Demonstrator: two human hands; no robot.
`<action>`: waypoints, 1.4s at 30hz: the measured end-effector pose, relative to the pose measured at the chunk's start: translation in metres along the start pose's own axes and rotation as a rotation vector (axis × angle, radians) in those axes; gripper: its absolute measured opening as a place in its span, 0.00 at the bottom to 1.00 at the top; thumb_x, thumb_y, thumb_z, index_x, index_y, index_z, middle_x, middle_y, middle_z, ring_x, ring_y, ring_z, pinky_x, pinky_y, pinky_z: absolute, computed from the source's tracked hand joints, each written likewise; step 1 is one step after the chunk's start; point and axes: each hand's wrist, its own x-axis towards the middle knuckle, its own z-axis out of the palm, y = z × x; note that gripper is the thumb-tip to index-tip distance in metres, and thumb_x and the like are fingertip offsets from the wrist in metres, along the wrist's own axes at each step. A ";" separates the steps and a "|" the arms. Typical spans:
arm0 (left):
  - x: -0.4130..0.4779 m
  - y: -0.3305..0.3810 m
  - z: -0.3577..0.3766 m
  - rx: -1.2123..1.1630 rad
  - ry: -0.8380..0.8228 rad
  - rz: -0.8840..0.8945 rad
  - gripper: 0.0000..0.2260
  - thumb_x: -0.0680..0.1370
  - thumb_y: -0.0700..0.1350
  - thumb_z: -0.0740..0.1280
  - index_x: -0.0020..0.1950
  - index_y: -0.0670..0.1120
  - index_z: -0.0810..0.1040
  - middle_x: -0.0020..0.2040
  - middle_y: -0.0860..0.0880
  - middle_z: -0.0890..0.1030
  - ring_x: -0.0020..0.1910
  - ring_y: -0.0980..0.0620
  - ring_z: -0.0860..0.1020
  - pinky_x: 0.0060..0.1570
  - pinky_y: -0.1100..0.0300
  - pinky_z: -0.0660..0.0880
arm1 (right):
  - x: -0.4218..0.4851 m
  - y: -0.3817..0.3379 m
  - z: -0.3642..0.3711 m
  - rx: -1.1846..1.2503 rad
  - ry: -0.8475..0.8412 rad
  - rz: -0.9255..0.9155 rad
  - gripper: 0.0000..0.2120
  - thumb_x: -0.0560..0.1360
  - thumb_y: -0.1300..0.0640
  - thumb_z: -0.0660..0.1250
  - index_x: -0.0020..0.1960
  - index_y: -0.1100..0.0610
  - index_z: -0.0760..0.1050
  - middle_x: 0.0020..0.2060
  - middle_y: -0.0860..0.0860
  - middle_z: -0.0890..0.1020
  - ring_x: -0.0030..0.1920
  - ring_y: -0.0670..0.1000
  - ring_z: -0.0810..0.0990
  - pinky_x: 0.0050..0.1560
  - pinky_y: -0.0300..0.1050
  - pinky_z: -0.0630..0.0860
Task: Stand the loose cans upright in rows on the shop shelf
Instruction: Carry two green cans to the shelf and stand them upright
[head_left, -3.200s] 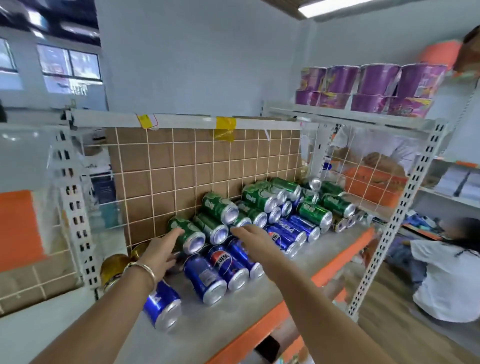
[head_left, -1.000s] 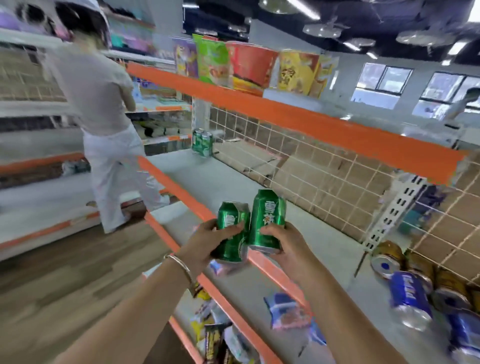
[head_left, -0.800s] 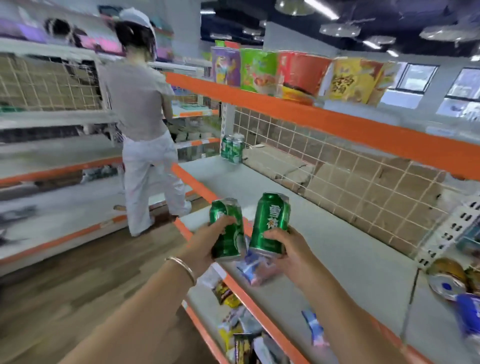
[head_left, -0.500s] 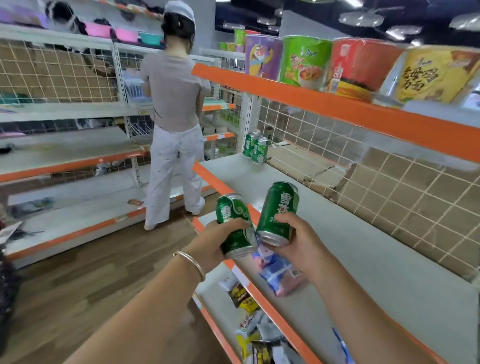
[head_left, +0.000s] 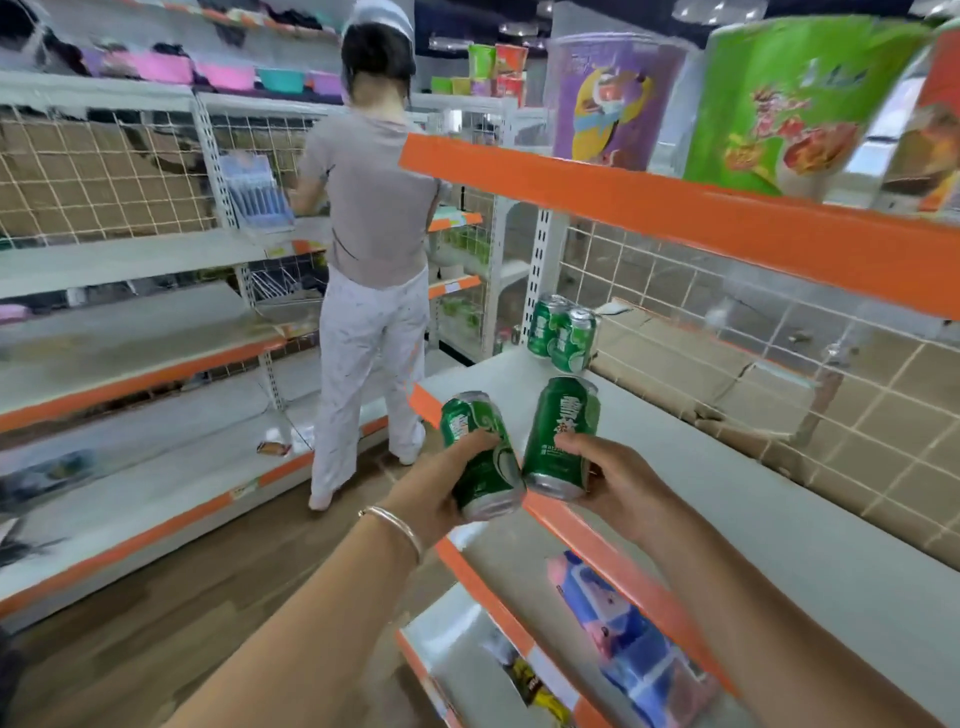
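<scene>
My left hand (head_left: 441, 493) grips a green can (head_left: 480, 457), tilted a little to the left. My right hand (head_left: 618, 483) grips a second green can (head_left: 561, 431), nearly upright. The two cans touch near their bases, in the air over the orange front edge of the grey shelf (head_left: 727, 499). At the shelf's far left end a small group of green cans (head_left: 563, 332) stands upright beside the white post.
A wire grid with cardboard (head_left: 779, 374) backs the shelf. Above runs an orange-edged shelf (head_left: 675, 208) with snack tubs. A person (head_left: 374, 249) stands in the aisle at other shelving. Packets (head_left: 628, 639) lie on the lower shelf.
I took the two green cans from the pile of lying cans and turned left. Over the last second the view swung further left; the standing cans at the shelf's end came nearer.
</scene>
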 end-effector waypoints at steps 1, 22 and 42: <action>0.013 0.005 -0.004 0.013 0.006 -0.005 0.14 0.73 0.43 0.71 0.56 0.39 0.77 0.40 0.42 0.84 0.31 0.48 0.83 0.30 0.57 0.81 | 0.011 0.000 0.002 -0.033 0.022 -0.011 0.17 0.68 0.60 0.72 0.55 0.65 0.79 0.46 0.61 0.84 0.45 0.57 0.83 0.52 0.52 0.78; 0.280 0.088 -0.020 0.493 -0.469 0.131 0.22 0.68 0.38 0.77 0.60 0.39 0.77 0.53 0.39 0.83 0.48 0.43 0.82 0.45 0.52 0.80 | 0.194 0.006 0.039 -0.419 0.609 -0.244 0.20 0.67 0.58 0.77 0.54 0.45 0.74 0.50 0.46 0.82 0.53 0.50 0.80 0.56 0.48 0.77; 0.370 0.100 0.018 0.895 -0.473 0.403 0.32 0.58 0.50 0.78 0.60 0.45 0.76 0.54 0.47 0.83 0.52 0.49 0.81 0.54 0.54 0.77 | 0.268 -0.028 0.008 -0.875 0.924 0.171 0.27 0.69 0.41 0.70 0.64 0.44 0.66 0.59 0.46 0.77 0.66 0.53 0.68 0.58 0.52 0.60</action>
